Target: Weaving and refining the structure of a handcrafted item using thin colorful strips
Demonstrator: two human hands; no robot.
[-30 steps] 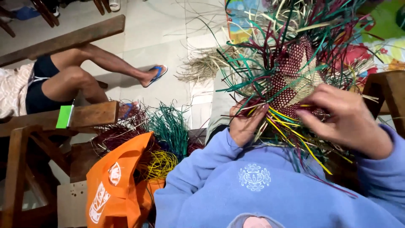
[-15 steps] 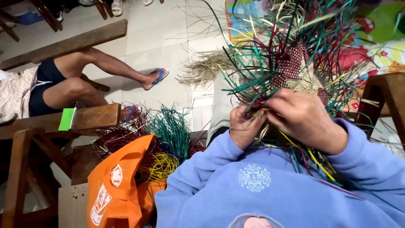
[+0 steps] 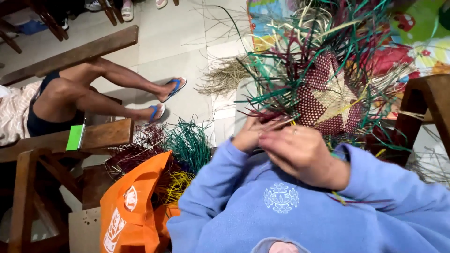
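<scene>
Item: weave [image 3: 328, 96], maroon with a pale star worked into it, loose green, maroon and yellow strands bristling off every edge. It sits just beyond my fingertips, its near edge touching them, held up close so I can see the row I am working.

Left hand [image 3: 251, 133]: fingers curled together, pinched on strands at the weave's near edge. It steadies that edge, as far as I can judge.

Right hand [image 3: 302, 152]: laid across and partly over the left, fingers bent together on the same bunch of strands. Which strand each finger grips I cannot tell; the right hand's back hides the tips.

My sleeves [image 3: 225, 201], blue, fill the space below the hands.

Left of my hands and lower: orange bag [image 3: 133, 206], with bundles of spare strands [image 3: 187, 143] in green, maroon and yellow just behind it, kept within reach.

Farther left: wooden bench [image 3: 101, 133] with a green card on it; beyond it another person's legs [image 3: 103, 91] in blue sandals, body cut off at the frame edge.

Right of my hands: a wooden stool [image 3: 433, 103], partly cut off.
</scene>
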